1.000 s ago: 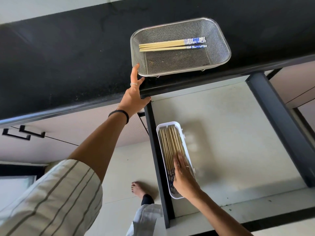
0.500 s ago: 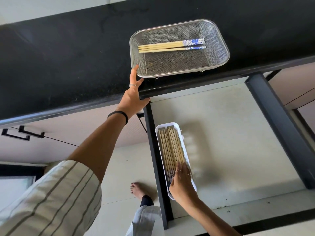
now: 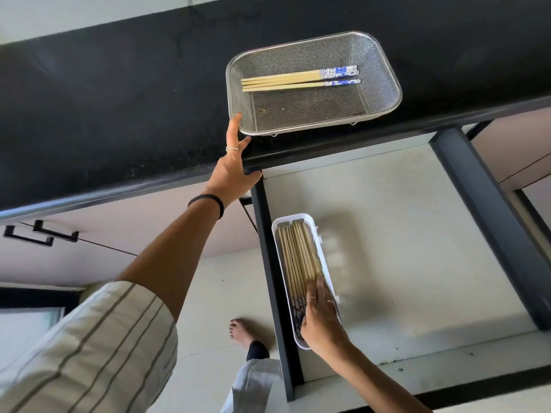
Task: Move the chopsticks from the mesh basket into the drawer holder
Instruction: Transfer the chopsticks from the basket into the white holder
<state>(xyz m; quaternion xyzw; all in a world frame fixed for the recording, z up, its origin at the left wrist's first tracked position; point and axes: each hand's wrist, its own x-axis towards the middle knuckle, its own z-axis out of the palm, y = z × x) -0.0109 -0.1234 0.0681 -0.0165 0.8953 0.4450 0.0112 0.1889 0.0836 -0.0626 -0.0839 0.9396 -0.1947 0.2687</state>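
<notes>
A steel mesh basket [image 3: 384,73] sits on the black countertop and holds a few wooden chopsticks [image 3: 286,80] with blue-and-white ends. My left hand [image 3: 232,171] rests on the counter edge, one straight finger touching the basket's near-left corner. In the open drawer below, a white holder [image 3: 304,217] is filled with several wooden chopsticks [image 3: 295,257]. My right hand [image 3: 320,318] lies flat on the near ends of those chopsticks, fingers straight, covering their patterned tips.
The drawer [image 3: 417,234] has dark side rails [image 3: 489,222] and a pale floor. The black countertop [image 3: 119,99] runs across the top. Cabinet handles [image 3: 38,235] show at the left. My foot [image 3: 241,332] stands on the floor beside the drawer.
My right hand slid back toward me along the holder's chopsticks, then forward a little. My left hand stayed at the basket's corner. The basket's chopsticks have not moved.
</notes>
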